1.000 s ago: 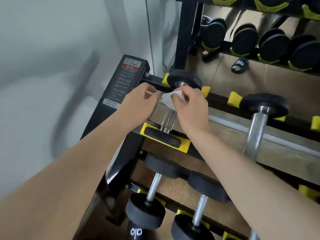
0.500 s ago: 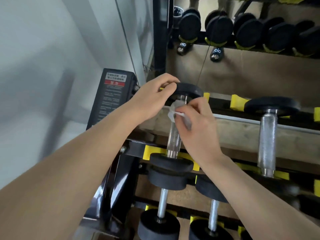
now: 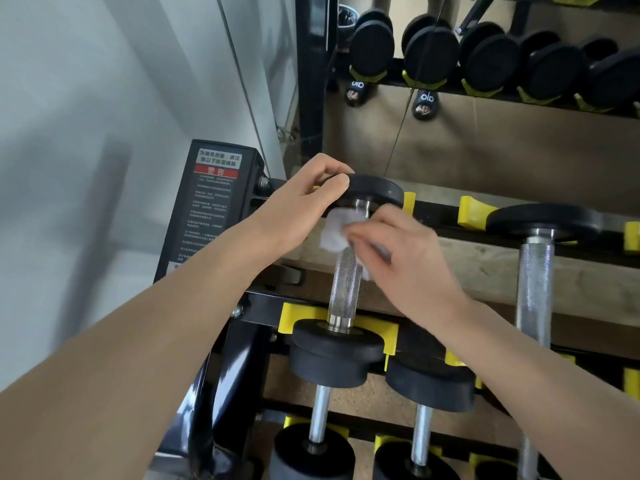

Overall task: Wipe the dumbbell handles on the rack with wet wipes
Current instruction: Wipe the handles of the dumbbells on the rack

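- Black rack (image 3: 263, 317) with yellow cradles, set against a mirrored wall.
- Dumbbell (image 3: 346, 282): knurled steel handle, far plate gripped by left hand (image 3: 298, 209).
- White wipe (image 3: 334, 232) pinched against handle top by right hand (image 3: 405, 258).

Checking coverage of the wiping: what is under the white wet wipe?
The white wet wipe, pinched by the right hand, lies on the upper end of the knurled steel dumbbell handle. The metal beneath it is hidden.

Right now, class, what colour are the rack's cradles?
Yellow cradles, clearest in the head view.
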{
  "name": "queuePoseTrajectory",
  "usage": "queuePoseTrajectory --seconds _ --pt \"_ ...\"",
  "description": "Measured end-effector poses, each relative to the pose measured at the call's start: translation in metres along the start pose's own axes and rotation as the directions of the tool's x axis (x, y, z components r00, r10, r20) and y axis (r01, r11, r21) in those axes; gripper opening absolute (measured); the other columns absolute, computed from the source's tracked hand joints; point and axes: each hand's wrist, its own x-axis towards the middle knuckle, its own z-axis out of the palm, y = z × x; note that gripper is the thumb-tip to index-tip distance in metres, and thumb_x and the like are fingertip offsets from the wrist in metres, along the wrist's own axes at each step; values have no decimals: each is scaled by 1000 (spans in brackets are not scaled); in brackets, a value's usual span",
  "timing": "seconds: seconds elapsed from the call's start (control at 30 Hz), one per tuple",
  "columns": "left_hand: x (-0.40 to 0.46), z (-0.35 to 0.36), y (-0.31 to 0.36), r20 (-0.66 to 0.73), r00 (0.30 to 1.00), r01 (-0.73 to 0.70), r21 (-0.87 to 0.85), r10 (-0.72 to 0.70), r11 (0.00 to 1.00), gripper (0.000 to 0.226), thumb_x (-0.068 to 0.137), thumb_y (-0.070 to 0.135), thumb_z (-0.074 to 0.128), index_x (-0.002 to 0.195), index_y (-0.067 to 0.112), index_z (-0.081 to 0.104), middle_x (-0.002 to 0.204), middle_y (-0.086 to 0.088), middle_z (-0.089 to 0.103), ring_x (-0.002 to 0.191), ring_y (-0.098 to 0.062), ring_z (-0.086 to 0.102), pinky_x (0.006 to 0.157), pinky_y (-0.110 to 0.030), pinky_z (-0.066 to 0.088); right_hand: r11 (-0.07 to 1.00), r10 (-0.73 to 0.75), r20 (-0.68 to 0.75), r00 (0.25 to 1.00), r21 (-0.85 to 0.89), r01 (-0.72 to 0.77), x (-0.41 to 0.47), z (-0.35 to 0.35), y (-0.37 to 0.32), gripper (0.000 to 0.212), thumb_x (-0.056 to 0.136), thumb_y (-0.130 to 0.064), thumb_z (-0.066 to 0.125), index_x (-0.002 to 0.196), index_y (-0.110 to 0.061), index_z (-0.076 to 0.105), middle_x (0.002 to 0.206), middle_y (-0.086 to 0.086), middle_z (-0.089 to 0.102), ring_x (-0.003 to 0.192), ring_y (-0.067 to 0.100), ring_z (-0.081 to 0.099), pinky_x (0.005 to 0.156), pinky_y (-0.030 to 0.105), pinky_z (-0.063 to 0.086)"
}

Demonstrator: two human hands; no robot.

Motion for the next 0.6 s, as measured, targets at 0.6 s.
queuePoseTrajectory --seconds 0.6 --pt "1 5 -3 -23 1000 -11 -68 10 998 18 109 30 41 117 30 57 110 13 63 104 2 58 91 -14 46 983 15 171 985 -183 17 10 0 -1 27 100 -30 46 117 -23 65 107 -2 65 88 19 65 69 37 57"
